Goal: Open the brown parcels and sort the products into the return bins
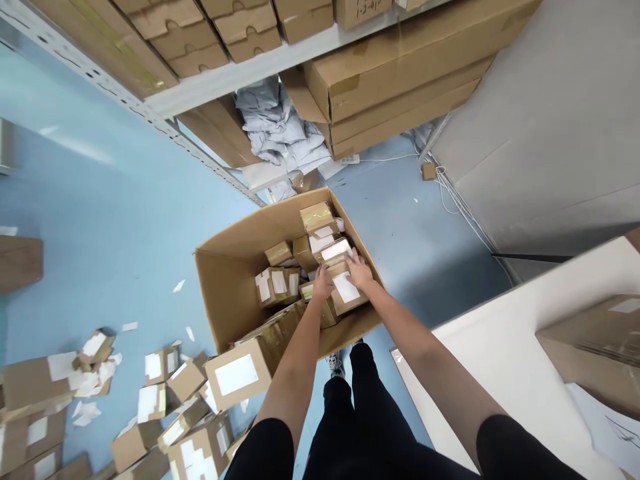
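Observation:
A large open cardboard carton (225, 293) stands on the blue floor in front of me, holding several small taped parcels with white labels. Both my arms reach down into it. My left hand (323, 283) is curled around the left edge of a small labelled parcel (346, 293) near the carton's front right corner. My right hand (359, 270) lies on the top of that same parcel, fingers closed on its far side. Other small parcels (273, 283) lie deeper in the carton to the left.
Several small labelled boxes (165, 400) and paper scraps litter the floor at lower left. A metal shelf rack (240, 70) with cartons stands ahead, grey bags (280, 130) beneath it. A white table (515, 360) with a brown box (600, 347) is on my right.

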Tool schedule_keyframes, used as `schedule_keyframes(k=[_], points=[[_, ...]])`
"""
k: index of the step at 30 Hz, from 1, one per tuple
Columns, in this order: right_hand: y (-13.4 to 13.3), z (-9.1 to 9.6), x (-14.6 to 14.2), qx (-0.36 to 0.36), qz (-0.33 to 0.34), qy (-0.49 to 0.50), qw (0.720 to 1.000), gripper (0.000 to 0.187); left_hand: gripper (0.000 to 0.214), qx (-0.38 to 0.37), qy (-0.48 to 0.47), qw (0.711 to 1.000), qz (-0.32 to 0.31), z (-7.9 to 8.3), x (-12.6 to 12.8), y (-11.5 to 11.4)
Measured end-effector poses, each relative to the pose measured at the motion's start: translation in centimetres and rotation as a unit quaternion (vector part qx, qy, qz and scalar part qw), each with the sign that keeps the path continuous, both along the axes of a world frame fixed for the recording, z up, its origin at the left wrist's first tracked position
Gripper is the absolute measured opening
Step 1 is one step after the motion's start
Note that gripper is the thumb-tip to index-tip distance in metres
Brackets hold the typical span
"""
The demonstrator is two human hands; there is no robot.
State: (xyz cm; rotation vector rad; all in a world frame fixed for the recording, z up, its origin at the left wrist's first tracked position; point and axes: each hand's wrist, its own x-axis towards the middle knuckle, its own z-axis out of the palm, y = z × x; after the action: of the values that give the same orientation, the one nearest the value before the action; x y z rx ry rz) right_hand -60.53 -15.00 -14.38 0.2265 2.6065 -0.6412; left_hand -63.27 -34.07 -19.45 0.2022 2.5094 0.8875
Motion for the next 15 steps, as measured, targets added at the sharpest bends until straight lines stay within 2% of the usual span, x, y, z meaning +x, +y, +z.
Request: schedule_keyframes(k=[3,7,11,15], points=[[-0.8,-1.1,-1.2,-0.015,0.021,-0.064,0.998,0.092,0.096,-0.003,-0.042,0.999,0.000,-0.2,0.5,-1.0],[-2.1,-0.9,-0.6,-0.009,0.019,-0.064,0.998,0.076,0.087,-0.020,-0.046,0.998,0.043,0.9,1.3,-0.1],[-2.5,1.8,0.8,-0.004,0.003,-0.023,1.000,0.068,0.073,-0.036,-0.021,0.995,0.093,3.9,2.7,0.9],[-2.4,6.3,1.8,0.020,-0.002,0.039,0.999,0.071,0.072,-0.016,0.028,0.994,0.104,8.8,3.5,1.1]])
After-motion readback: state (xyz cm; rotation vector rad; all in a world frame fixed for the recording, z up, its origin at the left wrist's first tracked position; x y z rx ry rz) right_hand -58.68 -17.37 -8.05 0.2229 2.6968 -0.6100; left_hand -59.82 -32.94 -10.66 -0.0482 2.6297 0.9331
